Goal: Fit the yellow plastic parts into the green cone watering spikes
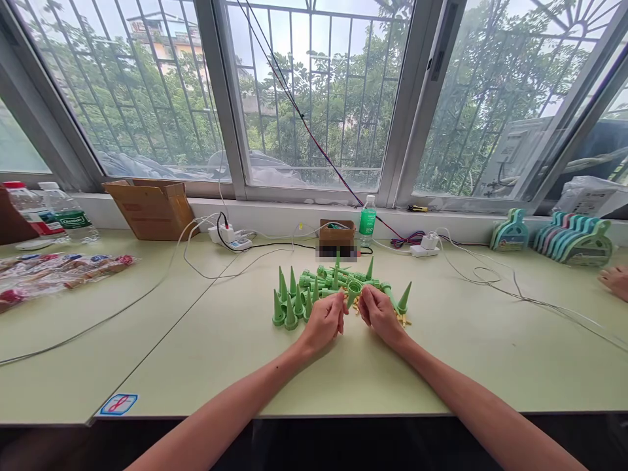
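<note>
Both of my hands meet over the middle of the pale green table [235, 340]. My left hand [324, 320] is closed, its fingertips pinching one end of a green plastic cone piece [353, 291]. My right hand [377, 313] is closed too and grips the same piece from the other side. Just behind and left of my hands stands a cluster of upright green cones [292, 302], with several more lying in a pile [338, 278]. One more cone [405, 297] stands to the right. Small yellowish parts [403, 320] lie beside my right hand.
A small brown box [336, 232] and a green bottle [367, 220] stand by the window sill. Power strips [230, 237] and white cables [490, 275] cross the table. A cardboard box [152, 208], water bottles [69, 214], wrapped packets [53, 269] lie left. Another person's hand [615, 281] rests far right.
</note>
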`<state>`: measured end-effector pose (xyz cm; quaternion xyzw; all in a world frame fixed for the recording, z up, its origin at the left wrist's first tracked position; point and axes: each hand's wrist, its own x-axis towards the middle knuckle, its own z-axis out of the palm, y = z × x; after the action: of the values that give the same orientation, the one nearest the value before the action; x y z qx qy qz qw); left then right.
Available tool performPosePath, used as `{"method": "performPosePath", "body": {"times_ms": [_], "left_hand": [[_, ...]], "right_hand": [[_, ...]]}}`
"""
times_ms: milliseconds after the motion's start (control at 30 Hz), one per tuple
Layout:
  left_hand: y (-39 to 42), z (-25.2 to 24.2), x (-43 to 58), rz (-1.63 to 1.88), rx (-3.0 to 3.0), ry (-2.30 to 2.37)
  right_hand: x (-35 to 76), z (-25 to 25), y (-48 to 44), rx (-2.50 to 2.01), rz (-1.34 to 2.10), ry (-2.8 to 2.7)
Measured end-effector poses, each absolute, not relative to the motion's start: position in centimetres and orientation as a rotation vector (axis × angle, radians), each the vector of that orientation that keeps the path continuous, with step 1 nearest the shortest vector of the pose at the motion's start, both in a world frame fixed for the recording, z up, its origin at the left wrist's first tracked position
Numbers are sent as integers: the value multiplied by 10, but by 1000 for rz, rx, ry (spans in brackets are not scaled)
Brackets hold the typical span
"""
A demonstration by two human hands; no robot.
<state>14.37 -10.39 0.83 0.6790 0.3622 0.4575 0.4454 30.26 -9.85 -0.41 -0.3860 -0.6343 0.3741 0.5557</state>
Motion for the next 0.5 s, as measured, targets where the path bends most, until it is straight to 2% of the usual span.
{"method": "performPosePath", "body": {"times_ms": [200,500], "left_hand": [[-107,13,141,919,1483,850],[-101,9,141,873,1389,834]], "right_hand": [[305,-8,-100,-878,788,-1648],[306,-8,-101,-837,840,-1719]]}}
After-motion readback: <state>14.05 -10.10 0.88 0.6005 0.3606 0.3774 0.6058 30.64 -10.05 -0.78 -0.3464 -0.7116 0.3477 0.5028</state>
